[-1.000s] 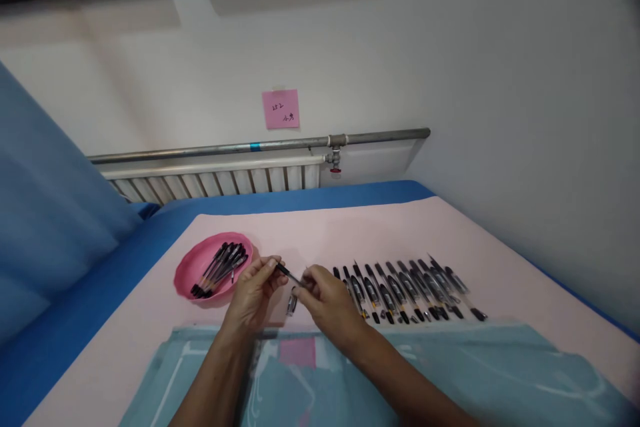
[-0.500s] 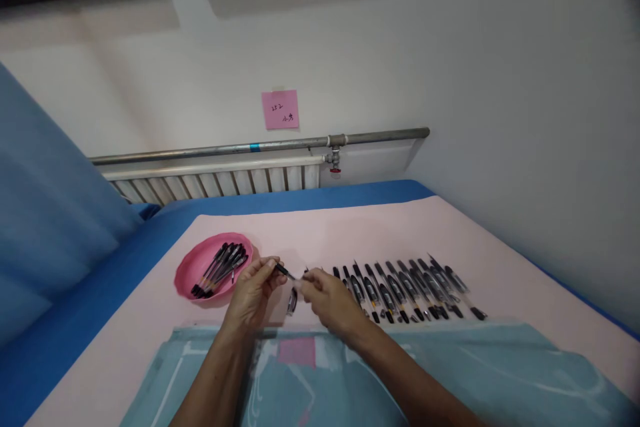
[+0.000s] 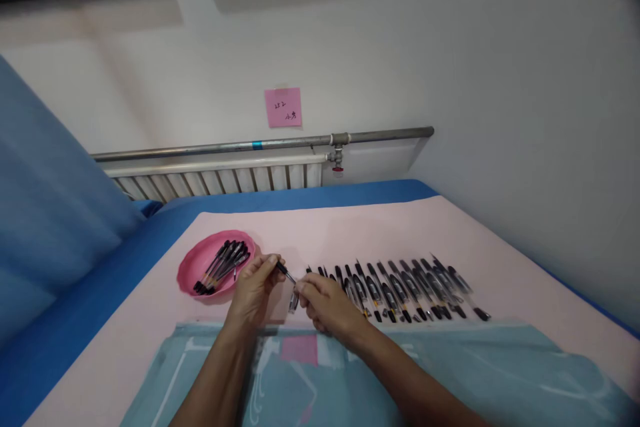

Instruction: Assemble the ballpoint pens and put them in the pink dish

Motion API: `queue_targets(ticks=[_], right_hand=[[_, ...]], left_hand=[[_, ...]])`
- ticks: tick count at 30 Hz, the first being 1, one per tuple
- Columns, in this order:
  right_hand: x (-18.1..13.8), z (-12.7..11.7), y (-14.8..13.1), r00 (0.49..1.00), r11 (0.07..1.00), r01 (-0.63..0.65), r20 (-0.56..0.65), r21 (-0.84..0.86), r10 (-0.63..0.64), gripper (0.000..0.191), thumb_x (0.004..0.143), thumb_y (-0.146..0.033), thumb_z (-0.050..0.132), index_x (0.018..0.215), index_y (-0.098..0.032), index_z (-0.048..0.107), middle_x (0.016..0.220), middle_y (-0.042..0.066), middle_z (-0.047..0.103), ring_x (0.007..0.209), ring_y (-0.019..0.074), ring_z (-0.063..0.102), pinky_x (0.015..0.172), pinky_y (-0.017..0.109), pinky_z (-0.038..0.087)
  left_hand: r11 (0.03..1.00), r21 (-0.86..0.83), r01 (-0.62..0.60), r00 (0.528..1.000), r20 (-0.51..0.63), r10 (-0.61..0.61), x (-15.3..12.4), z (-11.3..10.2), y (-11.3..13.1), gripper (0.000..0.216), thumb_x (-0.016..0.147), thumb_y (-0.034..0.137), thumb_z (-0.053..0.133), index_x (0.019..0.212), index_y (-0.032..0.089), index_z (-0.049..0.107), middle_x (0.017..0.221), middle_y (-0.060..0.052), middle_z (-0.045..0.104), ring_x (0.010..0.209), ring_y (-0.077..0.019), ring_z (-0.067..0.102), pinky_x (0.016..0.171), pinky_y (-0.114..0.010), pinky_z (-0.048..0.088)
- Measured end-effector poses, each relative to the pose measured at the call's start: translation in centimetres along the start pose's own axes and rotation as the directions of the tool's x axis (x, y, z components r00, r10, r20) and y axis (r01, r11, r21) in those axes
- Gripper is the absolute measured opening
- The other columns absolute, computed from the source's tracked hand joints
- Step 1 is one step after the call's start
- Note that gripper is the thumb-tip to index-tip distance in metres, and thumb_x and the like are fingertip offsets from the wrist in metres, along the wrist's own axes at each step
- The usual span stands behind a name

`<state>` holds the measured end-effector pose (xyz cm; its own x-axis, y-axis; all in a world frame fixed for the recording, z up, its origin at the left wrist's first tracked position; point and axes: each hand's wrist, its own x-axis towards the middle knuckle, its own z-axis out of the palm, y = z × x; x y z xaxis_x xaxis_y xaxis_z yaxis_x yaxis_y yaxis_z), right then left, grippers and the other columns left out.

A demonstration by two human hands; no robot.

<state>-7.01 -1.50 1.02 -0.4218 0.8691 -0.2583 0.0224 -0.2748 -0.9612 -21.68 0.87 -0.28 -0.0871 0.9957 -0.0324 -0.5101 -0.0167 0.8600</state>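
My left hand (image 3: 256, 283) pinches the dark end of a black pen part (image 3: 285, 271), which slants down to the right between my hands. At its lower end, the fingers of my right hand (image 3: 327, 301) are closed on the tip; the fingertips hide exactly what they grip. Just below, a clear-and-black pen piece (image 3: 293, 301) lies on the pink sheet, partly behind my right hand. To the right stretches a row of pen parts (image 3: 395, 290): black caps, clear barrels and thin refills. Left of my left hand, a pink bowl (image 3: 183, 278) holds several pens (image 3: 225, 267).
A teal cloth (image 3: 450, 367) covers the near side, under my forearms. The pink sheet (image 3: 320, 233) lies over a blue surface (image 3: 295, 199). Behind it are a white radiator (image 3: 235, 180), a metal pipe (image 3: 390, 136) and the wall. A blue curtain (image 3: 55, 213) hangs at left.
My right hand has moved slightly left and its fingers have come together on the pen part's lower end. My left hand keeps its pinch. The view has shifted slightly.
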Motion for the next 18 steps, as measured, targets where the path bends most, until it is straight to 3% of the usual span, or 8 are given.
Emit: queue_targets(ticks=[3, 5, 7, 9, 11, 14, 16, 18], right_hand=[[0.2, -0.3, 0.4, 0.935, 0.910, 0.248, -0.163, -0.332, -0.314, 0.014, 0.074, -0.031, 0.051, 0.070, -0.018, 0.049, 0.057, -0.005, 0.043, 0.048, 0.0070, 0.036, 0.046, 0.019, 0.027], [0.1, -0.3, 0.5, 0.881, 0.831, 0.316, -0.182, -0.458, -0.436, 0.014, 0.074, -0.030, 0.053, 0.067, -0.019, 0.048, 0.056, -0.005, 0.043, 0.053, 0.0083, 0.039, 0.050, 0.020, 0.028], [0.0, -0.1, 0.4, 0.913, 0.877, 0.284, -0.170, -0.388, -0.371, 0.017, 0.076, -0.031, 0.049, 0.064, -0.019, 0.046, 0.055, -0.005, 0.042, 0.049, 0.0076, 0.037, 0.046, 0.019, 0.027], [-0.2, 0.1, 0.0, 0.975, 0.972, 0.164, -0.122, -0.166, -0.185, 0.017, 0.078, -0.033, 0.045, 0.066, -0.020, 0.043, 0.054, -0.007, 0.040, 0.040, 0.0055, 0.030, 0.039, 0.018, 0.022], [-0.2, 0.2, -0.3, 0.998, 0.999, 0.035, -0.053, 0.026, -0.034, 0.017, 0.078, -0.034, 0.043, 0.068, -0.020, 0.041, 0.053, -0.008, 0.039, 0.034, 0.0035, 0.021, 0.033, 0.017, 0.015], [0.2, -0.7, -0.5, 0.992, 0.998, 0.054, -0.118, 0.043, -0.049, 0.018, 0.075, -0.034, 0.048, 0.067, -0.019, 0.043, 0.051, -0.009, 0.039, 0.032, 0.0023, 0.023, 0.031, 0.016, 0.015], [0.5, -1.8, -0.6, 0.972, 0.993, 0.114, -0.210, 0.005, -0.110, 0.020, 0.074, -0.035, 0.051, 0.066, -0.019, 0.044, 0.049, -0.009, 0.038, 0.033, 0.0023, 0.027, 0.031, 0.015, 0.017], [0.7, -2.8, -0.7, 0.957, 0.990, 0.141, -0.258, 0.023, -0.130, 0.020, 0.074, -0.037, 0.051, 0.068, -0.019, 0.044, 0.051, -0.009, 0.038, 0.033, 0.0021, 0.025, 0.031, 0.015, 0.016]], left_hand=[[0.999, 0.046, 0.008, 0.999, -0.036, -0.006, -0.3, 0.4, -0.3, 0.020, 0.061, 0.026, 0.072, 0.071, 0.011, 0.062, 0.063, 0.001, 0.060, 0.049, -0.0057, 0.053, 0.050, -0.017, 0.041], [0.999, 0.041, 0.002, 1.000, -0.018, -0.002, -0.4, 0.7, -0.4, 0.020, 0.061, 0.026, 0.072, 0.070, 0.011, 0.062, 0.062, 0.001, 0.060, 0.050, -0.0060, 0.053, 0.051, -0.017, 0.041], [1.000, 0.025, -0.006, 1.000, 0.024, 0.005, -0.5, 0.8, -0.4, 0.019, 0.062, 0.026, 0.071, 0.069, 0.012, 0.061, 0.063, 0.001, 0.060, 0.051, -0.0062, 0.053, 0.052, -0.017, 0.041], [1.000, 0.015, -0.020, 0.998, 0.063, 0.019, -0.6, 1.0, -0.3, 0.018, 0.064, 0.026, 0.070, 0.069, 0.012, 0.061, 0.066, 0.000, 0.061, 0.052, -0.0063, 0.053, 0.052, -0.017, 0.040], [1.000, 0.004, -0.029, 0.996, 0.084, 0.029, -0.6, 1.0, -0.1, 0.018, 0.065, 0.027, 0.069, 0.069, 0.012, 0.061, 0.068, -0.001, 0.061, 0.053, -0.0065, 0.053, 0.053, -0.018, 0.040], [0.999, 0.033, -0.004, 0.996, 0.090, 0.001, -0.7, 1.0, -0.3, 0.023, 0.067, 0.034, 0.066, 0.078, 0.013, 0.062, 0.075, -0.003, 0.062, 0.060, -0.0099, 0.055, 0.055, -0.021, 0.042], [0.973, 0.230, 0.014, 0.996, 0.077, -0.033, -0.7, 0.7, -0.9, 0.026, 0.067, 0.038, 0.063, 0.079, 0.014, 0.063, 0.070, -0.003, 0.061, 0.058, -0.0114, 0.054, 0.054, -0.023, 0.040], [0.825, 0.565, 0.002, 0.998, 0.052, -0.038, -0.6, 0.3, -1.8, 0.022, 0.063, 0.036, 0.066, 0.067, 0.015, 0.061, 0.056, 0.000, 0.056, 0.049, -0.0108, 0.049, 0.050, -0.023, 0.034]])
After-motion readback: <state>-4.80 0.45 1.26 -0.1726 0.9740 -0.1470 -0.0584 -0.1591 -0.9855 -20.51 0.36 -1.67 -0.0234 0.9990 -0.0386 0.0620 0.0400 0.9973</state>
